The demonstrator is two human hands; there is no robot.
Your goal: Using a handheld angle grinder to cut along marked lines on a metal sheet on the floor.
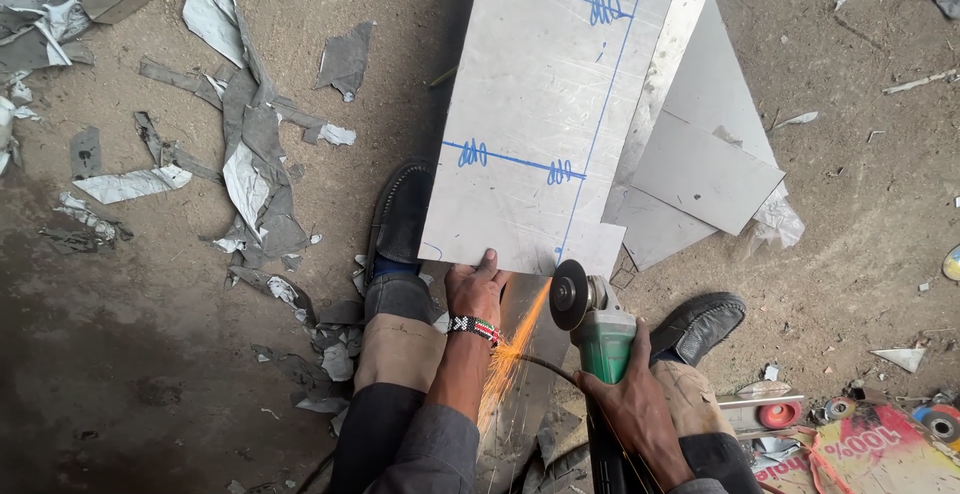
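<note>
A large metal sheet [545, 104] marked with blue lines lies on the dirt floor ahead of me. My left hand [474, 291], with a beaded band on the wrist, presses down on the sheet's near edge. My right hand [625, 404] grips a green angle grinder [598, 332]. Its disc [568, 295] touches the sheet's near edge at the long blue line, and orange sparks [510, 354] spray back toward me. My two black shoes [400, 216] [700, 322] stand on either side of the cut.
More metal sheets [700, 169] lie under and to the right of the marked one. Several torn metal scraps [250, 144] litter the dirt on the left. Spare grinding discs [780, 415] and a red printed bag [885, 449] sit at the lower right.
</note>
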